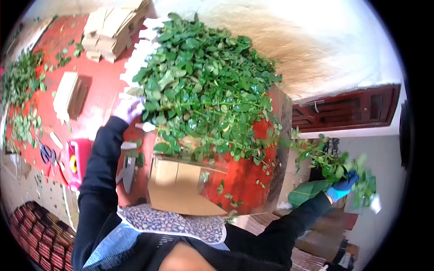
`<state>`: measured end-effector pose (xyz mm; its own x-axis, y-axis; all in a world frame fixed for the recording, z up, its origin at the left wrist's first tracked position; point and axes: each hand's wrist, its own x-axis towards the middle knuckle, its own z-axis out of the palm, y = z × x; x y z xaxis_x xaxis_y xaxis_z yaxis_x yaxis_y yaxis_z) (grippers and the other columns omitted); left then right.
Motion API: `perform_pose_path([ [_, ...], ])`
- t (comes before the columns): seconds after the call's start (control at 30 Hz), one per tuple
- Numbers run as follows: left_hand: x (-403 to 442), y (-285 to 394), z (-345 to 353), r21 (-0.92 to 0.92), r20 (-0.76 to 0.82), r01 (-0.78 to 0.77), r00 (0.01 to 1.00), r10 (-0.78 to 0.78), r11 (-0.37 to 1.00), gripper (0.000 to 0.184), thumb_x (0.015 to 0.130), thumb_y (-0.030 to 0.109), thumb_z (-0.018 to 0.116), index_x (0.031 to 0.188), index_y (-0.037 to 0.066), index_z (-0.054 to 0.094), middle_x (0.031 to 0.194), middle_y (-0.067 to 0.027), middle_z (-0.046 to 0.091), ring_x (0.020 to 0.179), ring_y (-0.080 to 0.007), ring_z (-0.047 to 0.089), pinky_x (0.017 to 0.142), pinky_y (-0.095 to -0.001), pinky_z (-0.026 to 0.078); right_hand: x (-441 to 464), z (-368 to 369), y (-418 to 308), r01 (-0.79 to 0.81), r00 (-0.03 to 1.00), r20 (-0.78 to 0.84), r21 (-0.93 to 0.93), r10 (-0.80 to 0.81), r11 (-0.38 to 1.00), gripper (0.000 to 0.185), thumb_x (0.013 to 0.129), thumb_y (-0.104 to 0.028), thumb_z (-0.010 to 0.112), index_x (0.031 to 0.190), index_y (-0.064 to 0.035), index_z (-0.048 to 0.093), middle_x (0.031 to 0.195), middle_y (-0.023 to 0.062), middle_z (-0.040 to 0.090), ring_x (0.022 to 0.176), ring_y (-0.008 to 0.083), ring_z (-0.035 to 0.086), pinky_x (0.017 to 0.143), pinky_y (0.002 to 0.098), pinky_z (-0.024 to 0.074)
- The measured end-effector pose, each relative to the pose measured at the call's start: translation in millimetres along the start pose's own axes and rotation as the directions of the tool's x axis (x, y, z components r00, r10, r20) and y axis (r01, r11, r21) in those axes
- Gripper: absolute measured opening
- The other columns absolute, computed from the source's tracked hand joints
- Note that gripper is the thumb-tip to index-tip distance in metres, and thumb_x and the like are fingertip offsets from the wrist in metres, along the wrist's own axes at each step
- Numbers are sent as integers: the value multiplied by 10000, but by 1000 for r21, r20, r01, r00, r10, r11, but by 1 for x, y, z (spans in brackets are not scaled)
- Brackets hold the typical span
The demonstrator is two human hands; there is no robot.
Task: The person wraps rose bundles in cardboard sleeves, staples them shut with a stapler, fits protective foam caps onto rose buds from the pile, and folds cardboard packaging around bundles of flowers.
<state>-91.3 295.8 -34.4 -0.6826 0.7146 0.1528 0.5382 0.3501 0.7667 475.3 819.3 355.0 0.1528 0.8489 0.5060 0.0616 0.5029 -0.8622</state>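
My right hand (344, 184), in a blue glove, is stretched far out to the right beyond the table edge. Its fingers are closed round a long leafy flower stem (318, 153), which has a white wrapped tip at its lower right end. My left hand (129, 110), in a pale purple glove, rests at the left side of a big heap of leafy stems (203, 81), fingers apart at the leaves. White wrapped tips line that side of the heap. Just below this hand lies another white tip (145, 127).
A cardboard piece (181, 185) lies at the red table's (239, 185) front edge. Left are a knife (129, 174), scissors (46, 153), a pink container (79, 158) and stacked cardboard (108, 29). A brown door (348, 108) stands right; a green bundle (307, 193) sits beneath my right arm.
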Motion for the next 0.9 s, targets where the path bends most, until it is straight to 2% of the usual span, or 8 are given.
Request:
perform_pose_path([
  [0.17, -2, 23, -2, 21, -24, 140, 990, -139, 990, 358, 827, 169, 717, 1167, 120, 617, 1142, -99, 643, 1080, -302, 577, 954, -401, 442, -107, 172, -8, 322, 747, 650, -170, -139, 931, 288, 919, -191, 557, 1129, -7, 630, 1003, 94, 639, 892, 212, 591, 817, 328, 472],
  [0.23, -3, 17, 2, 99, -79, 147, 987, -140, 984, 350, 819, 194, 727, 1141, 111, 617, 1124, -96, 650, 1052, -299, 596, 928, -399, 458, -173, 250, -57, 923, 280, 863, -122, -421, 365, 349, 771, -94, 669, 1106, -8, 623, 954, 142, 617, 867, 283, 583, 767, 363, 477],
  [0.3, -3, 13, 3, 70, -45, 112, 993, -109, 991, 358, 816, 229, 727, 1139, 117, 619, 1110, -102, 653, 1064, -295, 601, 934, -417, 453, -190, 333, -66, 989, 13, 797, 80, -603, 127, 480, 637, -61, 754, 1091, -22, 607, 900, 166, 604, 845, 355, 583, 715, 425, 479],
  [0.4, -6, 24, 0, 105, -2, 174, 985, -174, 979, 408, 797, 262, 719, 1170, 142, 605, 1152, -96, 631, 1138, -293, 562, 989, -443, 390, -196, 463, -67, 963, 30, 864, 109, -502, 246, 334, 787, -145, 668, 1107, -86, 588, 921, 181, 620, 838, 363, 614, 701, 475, 480],
  [0.5, -8, 32, -6, 54, 20, 198, 980, -199, 979, 416, 780, 249, 734, 1165, 148, 613, 1139, -88, 630, 1114, -295, 560, 984, -442, 391, -236, 529, -64, 994, 87, 895, -50, -438, 95, 396, 870, -224, 597, 1253, -127, 556, 1105, 101, 651, 924, 328, 647, 823, 418, 513],
  [0.6, -16, 35, -8, 30, 16, 260, 965, -261, 965, 435, 763, 257, 753, 1166, 167, 618, 1144, -82, 631, 1099, -296, 560, 980, -438, 389, -315, 543, -22, 895, -90, 905, 257, -416, 365, 152, 861, -249, 590, 951, -140, 647, 889, 133, 670, 845, 337, 657, 725, 430, 528],
  [0.7, -21, 23, 2, -28, 17, 282, 959, -281, 959, 465, 743, 274, 773, 1171, 174, 619, 1130, -79, 639, 1097, -293, 564, 980, -437, 386, -379, 530, 64, 890, -200, 980, 174, 17, 422, 176, 823, -202, 572, 842, -86, 703, 856, 180, 696, 778, 341, 688, 716, 440, 550],
  [0.9, -33, 34, -3, -4, -25, 217, 976, -217, 976, 428, 725, 224, 787, 1121, 155, 641, 1068, -86, 640, 1035, -303, 579, 918, -403, 432, -395, 488, 139, 852, -194, 977, 212, -87, 478, 429, 815, -265, 631, 1157, -21, 548, 947, 192, 678, 873, 351, 658, 775, 467, 505],
])
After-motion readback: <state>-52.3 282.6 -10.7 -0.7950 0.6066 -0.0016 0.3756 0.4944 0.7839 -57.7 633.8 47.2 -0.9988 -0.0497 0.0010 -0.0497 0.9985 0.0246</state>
